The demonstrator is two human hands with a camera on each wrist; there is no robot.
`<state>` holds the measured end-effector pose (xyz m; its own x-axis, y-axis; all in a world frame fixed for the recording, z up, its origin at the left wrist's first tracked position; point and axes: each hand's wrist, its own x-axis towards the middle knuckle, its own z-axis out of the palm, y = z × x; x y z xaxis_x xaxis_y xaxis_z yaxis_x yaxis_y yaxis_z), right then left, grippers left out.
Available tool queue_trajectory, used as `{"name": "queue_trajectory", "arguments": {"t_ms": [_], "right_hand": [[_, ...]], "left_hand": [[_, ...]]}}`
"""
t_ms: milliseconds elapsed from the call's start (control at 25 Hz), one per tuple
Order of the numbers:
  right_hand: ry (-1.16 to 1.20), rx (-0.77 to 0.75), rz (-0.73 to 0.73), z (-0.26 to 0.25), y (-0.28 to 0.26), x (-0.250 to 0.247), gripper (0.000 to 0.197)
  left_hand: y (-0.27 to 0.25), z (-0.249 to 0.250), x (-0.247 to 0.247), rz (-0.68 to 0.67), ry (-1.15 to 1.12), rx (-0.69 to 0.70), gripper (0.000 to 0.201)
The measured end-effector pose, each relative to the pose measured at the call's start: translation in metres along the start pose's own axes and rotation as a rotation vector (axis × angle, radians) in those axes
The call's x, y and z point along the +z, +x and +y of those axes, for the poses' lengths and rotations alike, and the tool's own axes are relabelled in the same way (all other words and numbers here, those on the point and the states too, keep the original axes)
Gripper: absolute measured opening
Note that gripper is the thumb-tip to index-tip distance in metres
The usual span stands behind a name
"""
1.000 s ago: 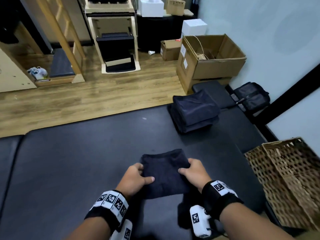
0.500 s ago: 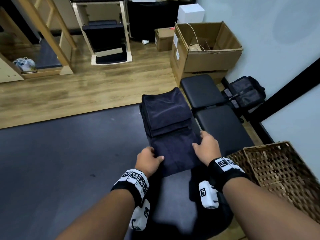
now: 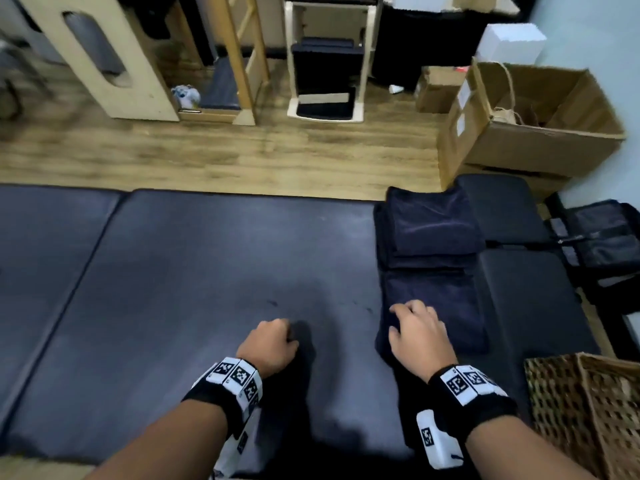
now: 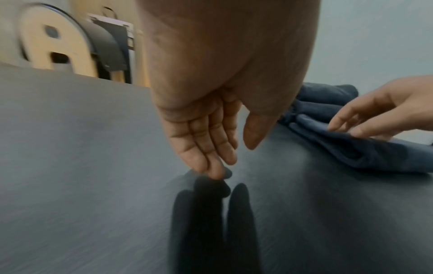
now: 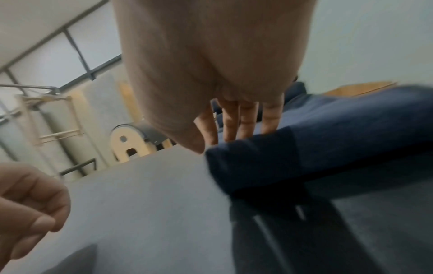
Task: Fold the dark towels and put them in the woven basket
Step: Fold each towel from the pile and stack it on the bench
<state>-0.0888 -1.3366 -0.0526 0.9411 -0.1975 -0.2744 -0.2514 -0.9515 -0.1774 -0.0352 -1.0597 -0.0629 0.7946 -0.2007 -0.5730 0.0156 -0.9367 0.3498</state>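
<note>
Head view: right hand (image 3: pixel 417 337), fingers spread and relaxed, rests on the near-left corner of a folded dark navy towel (image 3: pixel 446 306). Left hand (image 3: pixel 268 346) hangs loosely curled, holding nothing, above the black padded worktop (image 3: pixel 190 289). Brown woven basket (image 3: pixel 585 410) stands right. Stacked folded navy towels (image 3: pixel 429 230) lie just beyond; brown cardboard box (image 3: pixel 526 126) farther.

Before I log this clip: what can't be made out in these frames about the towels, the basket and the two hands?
- Woven basket: cut off by the head view's lower right corner; its inside is not visible.
- Towel stack: the number of towels can't be counted; dark folds merge.
- Right hand on the folded towel: the right wrist view is blurred, and the towel's edge hides its fingertips.
- Left hand: touching the mat or just above it can't be told.
</note>
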Motion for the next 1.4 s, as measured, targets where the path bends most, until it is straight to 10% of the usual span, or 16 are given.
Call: {"name": "queue_trajectory", "arguments": {"t_ms": [400,720,1120,1400], "right_hand": [[-0.147,-0.646,-0.518,-0.292,-0.082,0.081,0.033],[-0.638,-0.921,-0.79,-0.508,-0.171,0.147,0.041],[-0.841,-1.04,-0.965,-0.71,-0.202,0.237,0.036],[-0.646,-1.094,-0.9,-0.89,-0.186,0.262,0.035]], "left_hand": [[-0.243,-0.356,0.045,0.232,-0.319,-0.582,0.017],[-0.438,-0.518,0.153,0.194,-0.673,-0.882,0.024],[-0.495,-0.609,0.194,0.099,-1.058,-1.102,0.018],[-0.494,-0.759,0.073,0.141,-0.994,-1.076,0.017]]}}
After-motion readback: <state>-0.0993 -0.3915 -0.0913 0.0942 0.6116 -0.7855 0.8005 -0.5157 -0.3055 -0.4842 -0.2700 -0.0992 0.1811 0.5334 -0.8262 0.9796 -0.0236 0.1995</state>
